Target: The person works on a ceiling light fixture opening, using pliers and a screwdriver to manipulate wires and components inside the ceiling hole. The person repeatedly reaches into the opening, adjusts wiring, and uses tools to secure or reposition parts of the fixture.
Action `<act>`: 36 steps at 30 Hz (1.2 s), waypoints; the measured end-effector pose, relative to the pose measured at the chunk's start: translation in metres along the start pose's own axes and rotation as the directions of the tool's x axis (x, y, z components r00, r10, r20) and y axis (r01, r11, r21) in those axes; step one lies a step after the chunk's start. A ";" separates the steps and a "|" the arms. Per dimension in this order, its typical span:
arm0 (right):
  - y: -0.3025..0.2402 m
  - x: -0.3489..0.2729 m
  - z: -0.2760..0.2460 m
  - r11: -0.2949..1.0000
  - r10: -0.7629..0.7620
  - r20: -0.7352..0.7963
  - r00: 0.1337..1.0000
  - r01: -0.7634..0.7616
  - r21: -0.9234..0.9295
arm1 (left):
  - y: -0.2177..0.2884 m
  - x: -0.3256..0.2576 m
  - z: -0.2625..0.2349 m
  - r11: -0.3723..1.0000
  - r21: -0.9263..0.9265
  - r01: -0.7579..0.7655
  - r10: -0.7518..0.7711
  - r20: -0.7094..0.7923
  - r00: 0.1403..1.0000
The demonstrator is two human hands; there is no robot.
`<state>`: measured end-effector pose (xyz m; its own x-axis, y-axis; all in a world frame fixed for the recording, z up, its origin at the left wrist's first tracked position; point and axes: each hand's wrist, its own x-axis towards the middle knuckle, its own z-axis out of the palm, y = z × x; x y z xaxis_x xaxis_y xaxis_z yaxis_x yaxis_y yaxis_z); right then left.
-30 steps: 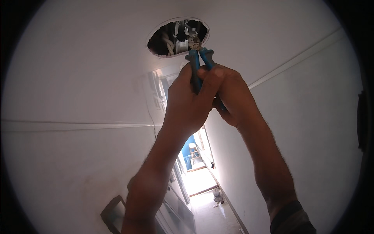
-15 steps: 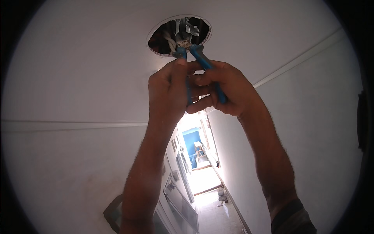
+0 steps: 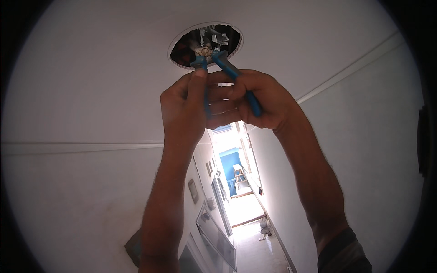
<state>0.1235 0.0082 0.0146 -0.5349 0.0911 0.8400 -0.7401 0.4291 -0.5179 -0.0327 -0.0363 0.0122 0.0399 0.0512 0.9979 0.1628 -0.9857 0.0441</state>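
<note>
Overhead, a pair of pliers with blue handles (image 3: pixel 231 70) reaches up to a round hole (image 3: pixel 183 51) in the white ceiling. My left hand (image 3: pixel 180 102) is closed on the left handle, its thumb lying along it. Around the right handle, my right hand (image 3: pixel 268 93) is closed too. The handles are spread apart, and fingers cross the space between them. At the jaws sits a pale, lumpy piece (image 3: pixel 204 51), whose kind I cannot make out. Crumpled silvery metal (image 3: pixel 220 38) hangs inside the hole. The jaws are partly hidden.
White walls (image 3: pixel 364 150) flank a narrow corridor below. A framed glazed panel (image 3: pixel 216 236) leans at the left side. Farther down stand a stepladder (image 3: pixel 238 174) before a blue surface (image 3: pixel 230 159), and small items on the floor (image 3: pixel 248 250).
Both hands and the pliers have shifted slightly left in view. The handles look a little farther apart. The corridor has moved slightly right as the view shifted.
</note>
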 end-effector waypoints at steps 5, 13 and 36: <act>-0.003 0.007 -0.002 1.000 -0.001 -0.017 1.000 0.000 -0.024 | 0.003 0.009 -0.002 0.995 0.098 0.015 -0.015 0.002 1.000; 0.016 0.015 0.028 0.981 -0.159 -0.140 0.977 0.140 -0.135 | 0.011 -0.004 -0.005 0.994 0.103 0.031 -0.029 -0.027 0.999; 0.032 0.036 0.016 0.791 -0.271 -0.171 0.947 0.118 -0.601 | -0.003 -0.009 -0.008 0.956 0.286 0.062 -0.075 0.036 0.997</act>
<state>0.0744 0.0111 0.0260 -0.2366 0.1233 0.9637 -0.4036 0.8898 -0.2129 -0.0412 -0.0347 0.0032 0.0629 0.1309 0.9894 0.4398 -0.8936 0.0903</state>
